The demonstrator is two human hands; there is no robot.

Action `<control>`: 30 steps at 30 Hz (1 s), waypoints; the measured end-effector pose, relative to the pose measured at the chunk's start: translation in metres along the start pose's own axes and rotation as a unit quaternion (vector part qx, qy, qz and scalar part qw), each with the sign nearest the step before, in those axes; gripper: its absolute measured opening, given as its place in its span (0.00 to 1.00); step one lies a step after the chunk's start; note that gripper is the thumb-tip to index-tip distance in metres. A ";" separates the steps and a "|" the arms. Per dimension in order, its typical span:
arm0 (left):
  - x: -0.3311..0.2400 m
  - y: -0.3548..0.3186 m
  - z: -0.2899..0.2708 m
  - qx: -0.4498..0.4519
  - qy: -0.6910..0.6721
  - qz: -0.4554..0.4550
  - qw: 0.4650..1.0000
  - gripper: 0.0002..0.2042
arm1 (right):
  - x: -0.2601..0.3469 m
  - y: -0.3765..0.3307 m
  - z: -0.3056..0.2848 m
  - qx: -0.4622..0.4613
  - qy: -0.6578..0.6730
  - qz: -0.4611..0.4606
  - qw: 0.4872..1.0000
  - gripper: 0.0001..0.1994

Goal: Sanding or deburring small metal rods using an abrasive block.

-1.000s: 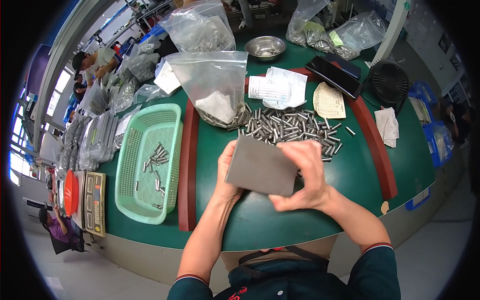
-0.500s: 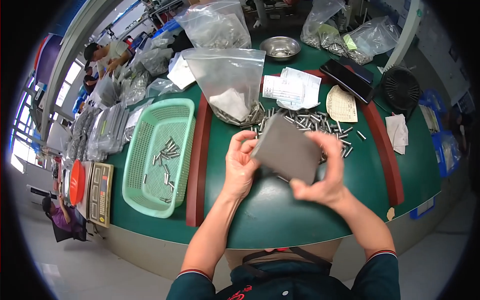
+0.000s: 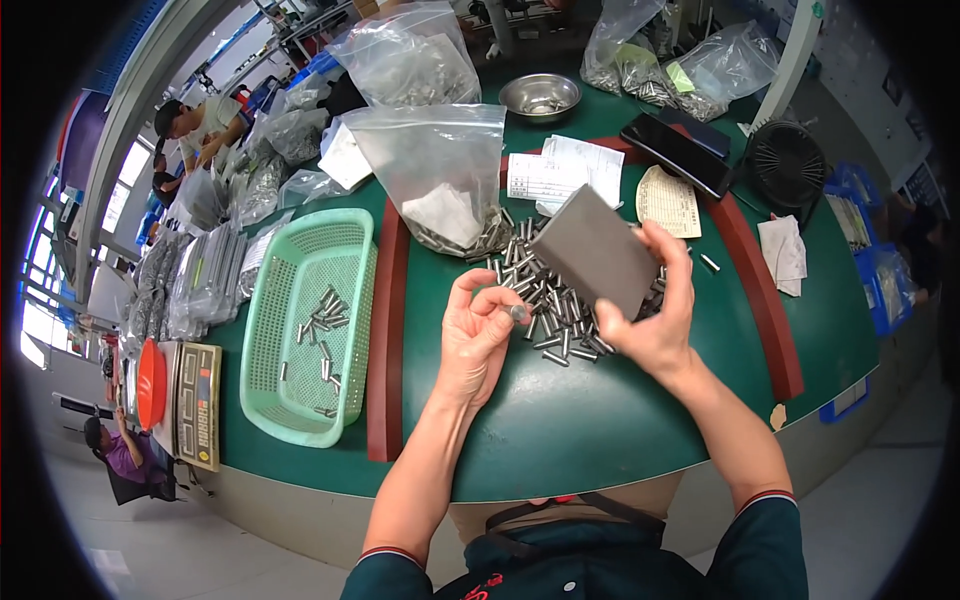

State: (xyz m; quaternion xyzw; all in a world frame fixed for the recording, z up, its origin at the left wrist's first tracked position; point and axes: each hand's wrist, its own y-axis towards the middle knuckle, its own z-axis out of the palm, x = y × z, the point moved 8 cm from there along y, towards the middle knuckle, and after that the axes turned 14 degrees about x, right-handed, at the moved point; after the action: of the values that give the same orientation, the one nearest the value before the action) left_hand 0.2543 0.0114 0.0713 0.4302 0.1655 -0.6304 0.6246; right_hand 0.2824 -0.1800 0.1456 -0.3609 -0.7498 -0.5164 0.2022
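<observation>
Green counter spans the scene, with red strips at left and right. Outside the left one sits a mint basket holding loose pins; on the far side a clear bag stands upright. The main pile of pins lies between the strips. The step in hand appears to be handling the block and a pin separately over it; the next move seems to call for a steady block and a light pinch. The right hand curves round the block, thumb at its near edge, fingers at its right side. The left hand, palm turned inward, is pinched just left of the pile. The grey block tilts above the pile. What looks like one small pin shows its end at the left fingertips.
</observation>
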 end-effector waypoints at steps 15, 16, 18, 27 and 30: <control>-0.066 -0.006 -0.013 -0.041 0.078 0.128 0.988 0.29 | 0.019 -0.048 0.025 0.329 -0.044 -0.169 0.928 0.40; -0.066 -0.009 -0.017 -0.064 0.072 0.139 0.986 0.29 | 0.021 -0.058 0.025 0.334 -0.048 -0.169 0.926 0.41; -0.052 -0.008 -0.012 -0.046 0.067 0.082 0.993 0.29 | 0.017 -0.078 0.027 0.339 -0.098 -0.171 0.920 0.43; -0.047 -0.005 -0.003 -0.059 0.071 0.066 0.993 0.29 | 0.020 -0.028 -0.106 0.112 -0.238 -0.126 0.957 0.18; -0.044 -0.005 -0.002 -0.048 0.066 0.068 0.994 0.29 | -0.080 0.016 -0.177 0.123 -0.317 0.116 0.933 0.13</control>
State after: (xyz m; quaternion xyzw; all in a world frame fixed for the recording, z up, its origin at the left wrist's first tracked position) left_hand 0.2442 0.0425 0.1018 0.4511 0.2068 -0.5480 0.6734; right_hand 0.3349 -0.3663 0.1696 -0.5624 -0.7855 -0.2523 0.0552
